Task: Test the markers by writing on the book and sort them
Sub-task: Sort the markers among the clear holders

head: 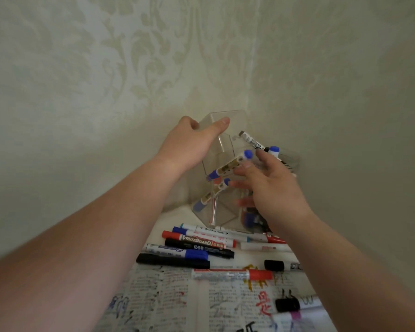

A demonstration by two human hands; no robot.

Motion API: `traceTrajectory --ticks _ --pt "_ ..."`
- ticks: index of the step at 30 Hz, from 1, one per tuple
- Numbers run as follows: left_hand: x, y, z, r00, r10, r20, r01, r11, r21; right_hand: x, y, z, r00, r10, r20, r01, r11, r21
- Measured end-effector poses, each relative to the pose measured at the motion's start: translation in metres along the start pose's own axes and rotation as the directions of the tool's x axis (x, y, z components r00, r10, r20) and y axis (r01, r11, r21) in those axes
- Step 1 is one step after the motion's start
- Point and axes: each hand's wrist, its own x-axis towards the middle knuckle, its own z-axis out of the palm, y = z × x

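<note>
At the centre of the frame, close against the wall [321, 80], your left hand [194, 137] grips the top of the clear container [225, 212], thumb on the near face and fingers round the back, and holds it tilted. Your right hand [276, 188] is open at the container's right side. Its fingers are spread and straight, with the fingertips among the blue-capped markers [228, 166] that lie slanted inside and poke out. It seems to pinch none of them, though blur there leaves some doubt. In the lower middle of the frame a row of markers [197, 243] lies loose on the white table [158, 226]. Below it the book [177, 295] lies open, its printed pages covered in test scribbles, with a red-capped marker [233, 274] resting across it. By my reading you are at the fetching step, getting markers out of the container before writing with them. The next move calls for closing your right fingers round one marker, drawing it clear without spilling the rest, then uncapping it over the book. Grip firmly with the left so the tilted container does not slip.
</note>
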Motion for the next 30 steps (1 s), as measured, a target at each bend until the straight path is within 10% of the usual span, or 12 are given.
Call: traceTrajectory --ticks 9,24,30 --pt "-0.009 -0.01 -0.001 0.996 0.061 0.062 -0.064 0.997 0.043 -0.024 0.018 -0.026 0.964 -0.25 0.091 0.266 0.887 -0.377" --pt "-0.058 -0.036 -0.015 0.938 0.34 -0.063 -0.319 0.922 0.218 -0.032 0.032 -0.094 0.852 0.197 0.486 0.255 0.655 -0.711" --pt "-0.131 -0.071 -0.033 0.867 0.35 0.356 -0.451 0.855 0.258 -0.041 0.029 -0.094 0.74 0.371 0.561 0.394 0.436 -0.809"
